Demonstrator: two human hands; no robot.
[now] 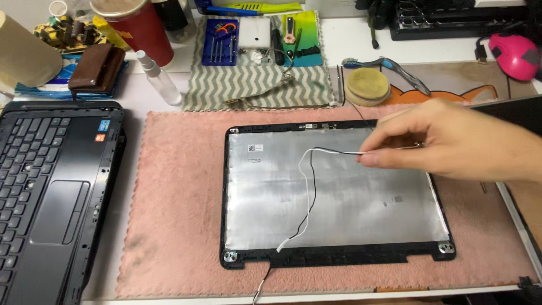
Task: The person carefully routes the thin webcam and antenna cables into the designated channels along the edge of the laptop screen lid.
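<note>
My right hand [451,144] reaches in from the right and pinches a thin black-and-white cable pair [307,192] over a laptop lid back cover [339,197]. The cover lies inside-up on a pink towel mat [175,214], silver foil lining framed in black. From the fingertips the cables loop left, run down the foil and trail off the cover's bottom edge near the mat's front. My left hand is out of view.
A black laptop base [53,192] with keyboard lies at left. At the back sit a spray bottle [161,79], a chevron cloth [254,85] with screwdrivers and small parts, a round sponge pad [368,86], a brown wallet [96,66], a red cup [144,28] and a pink mouse [516,55].
</note>
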